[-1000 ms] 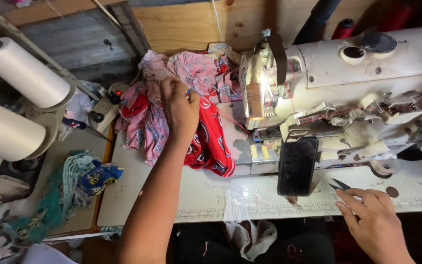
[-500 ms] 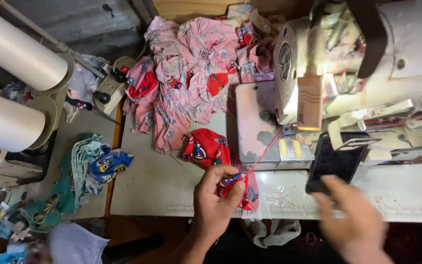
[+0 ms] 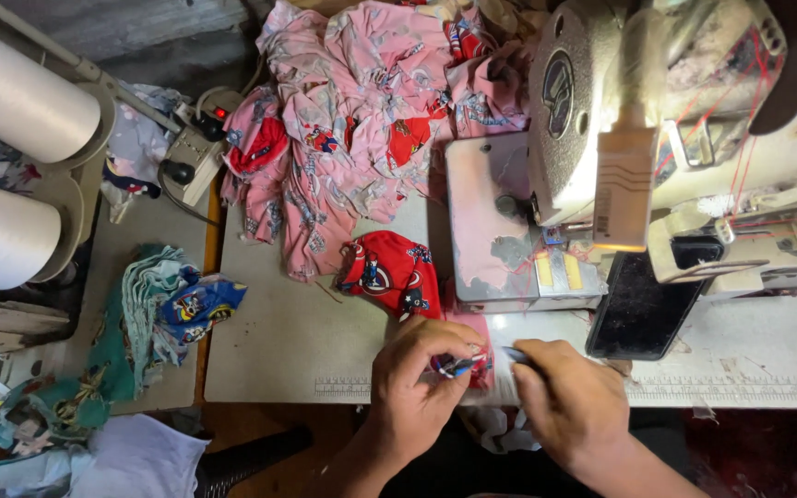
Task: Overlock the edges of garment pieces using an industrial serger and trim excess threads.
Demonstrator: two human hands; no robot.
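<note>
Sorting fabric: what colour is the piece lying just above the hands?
Red fabric piece with dark and white cartoon print; head view.

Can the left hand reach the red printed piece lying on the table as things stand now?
Probably yes. The red printed piece lies just beyond the left hand, with bare table and nothing between. But the left hand now pinches a small fabric piece together with the right hand.

The sewing machine stands on the table at the right; the pile of cloth lies to its left; two rolls sit far left; both hands meet at the table's near edge.
</note>
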